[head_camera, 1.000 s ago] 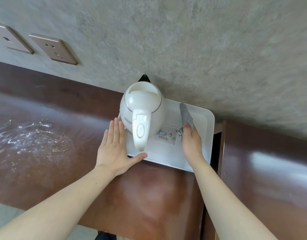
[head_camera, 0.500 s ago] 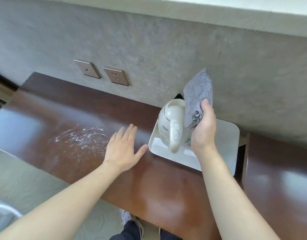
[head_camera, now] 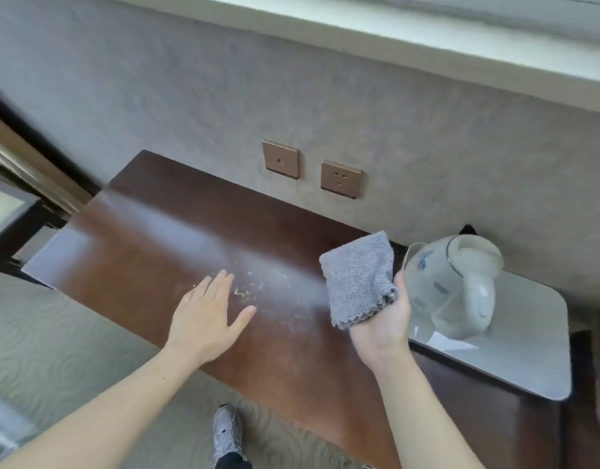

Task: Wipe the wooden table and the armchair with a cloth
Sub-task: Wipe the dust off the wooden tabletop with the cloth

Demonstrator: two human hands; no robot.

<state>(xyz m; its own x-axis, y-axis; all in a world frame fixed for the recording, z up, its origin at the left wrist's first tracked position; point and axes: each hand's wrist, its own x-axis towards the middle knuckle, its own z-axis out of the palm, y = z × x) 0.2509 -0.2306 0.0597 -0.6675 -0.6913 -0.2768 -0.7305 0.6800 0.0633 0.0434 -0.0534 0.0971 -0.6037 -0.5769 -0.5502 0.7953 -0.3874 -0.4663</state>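
a person looks down at a dark wooden table (head_camera: pixel 139 252) set against a grey wall (head_camera: pixel 224 96). the right hand (head_camera: pixel 383 319) is raised above the table, palm up, fingers and thumb closed around one end of a folded grey cloth (head_camera: pixel 359 275), which stands up out of the grip. the left hand (head_camera: pixel 204 319) is flat and spread, palm down, low over the near middle of the table; whether it touches the wood is unclear. just beyond its fingers lies a patch of white powder (head_camera: pixel 258 286). at the right end of the table a white tray (head_camera: pixel 535 353) carries a white kettle (head_camera: pixel 457 286). two bronze wall plates (head_camera: pixel 312 169) sit on the wall above the far edge. a grey shoe (head_camera: pixel 227 431) shows on the patterned floor (head_camera: pixel 55 350) below.
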